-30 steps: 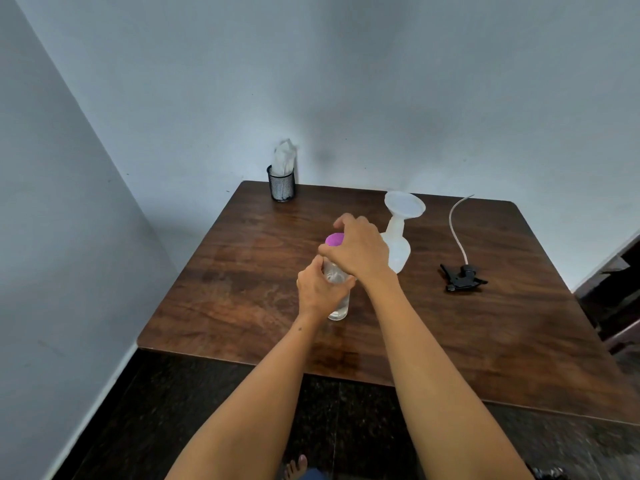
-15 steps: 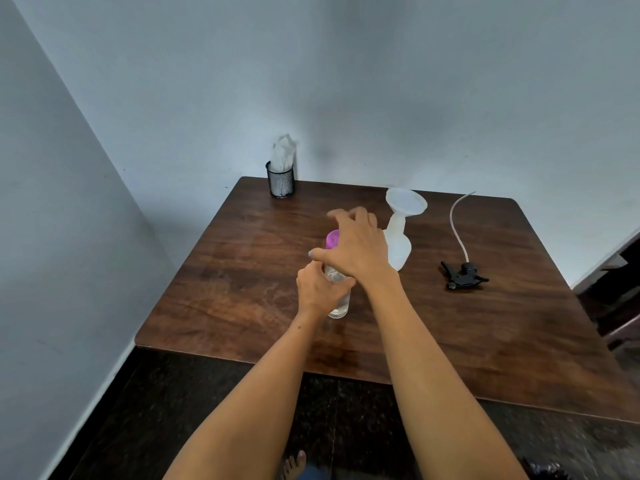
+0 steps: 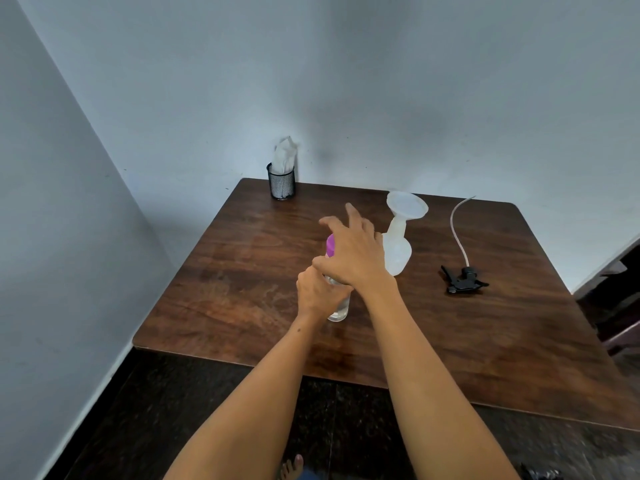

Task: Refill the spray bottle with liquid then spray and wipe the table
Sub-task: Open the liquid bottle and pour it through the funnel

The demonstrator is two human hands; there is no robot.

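Both hands (image 3: 341, 271) hide most of clear bottle (image 3: 339, 308) & purple cap (image 3: 330, 244).

Both forearms are bare, no sleeves, watch or rings in sight. A small dark mole marks the left wrist (image 3: 299, 329). One foot (image 3: 292, 466) is bare.

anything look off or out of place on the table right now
Only the black spray head, lying on its side on the table with its tube curving away, apart from the white bottle that has a funnel in its neck. No spills show.
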